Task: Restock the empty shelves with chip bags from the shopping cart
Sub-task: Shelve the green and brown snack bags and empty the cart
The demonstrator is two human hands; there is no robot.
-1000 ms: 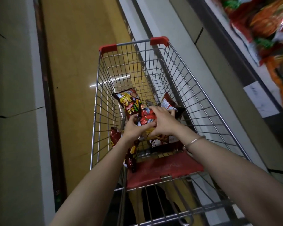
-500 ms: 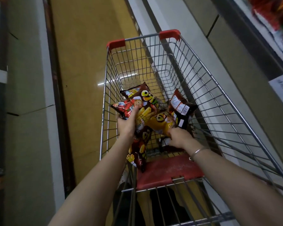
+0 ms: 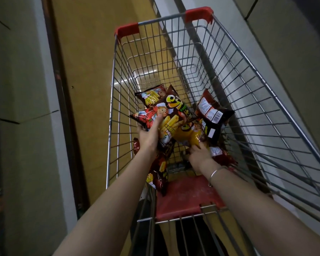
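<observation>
Grey shelf base [image 3: 17, 89]: runs along the left edge. Yellow floor strip [image 3: 89, 52] beside it.

Shopping cart [image 3: 111, 80]: wire basket, red corner caps, long axis running away from the person. Holds all the chip bags in its near half.

Left hand [image 3: 149, 134]: inside the basket by the left wall. Grasps the red-brown chip bag [image 3: 171, 108], thumb on the printed face, fingers hidden under it.

Red-brown chip bag: printed face up, lifted off the basket floor, long axis roughly away from the person, top end pointing to the far end of the cart. Overlaps a second fries-print bag [image 3: 149, 94] behind it.

Dark red bag [image 3: 158, 172]: below the left wrist, in the near left corner, long axis running toward the person, near end against the red seat flap [image 3: 185, 198].

Yellow chip bag [image 3: 190, 135]: slanted, far end tucked under the red-brown chip bag, near end gripped in the curled fingers of the right hand [image 3: 199, 154]. Silver bracelet [image 3: 215, 172] on that wrist.

Black-backed bag [image 3: 211, 115]: label and barcode side up, right of the yellow chip bag, long axis away from the person, close to the right cart wall.

Grey shelf base panel [image 3: 288, 52]: at the right edge.
</observation>
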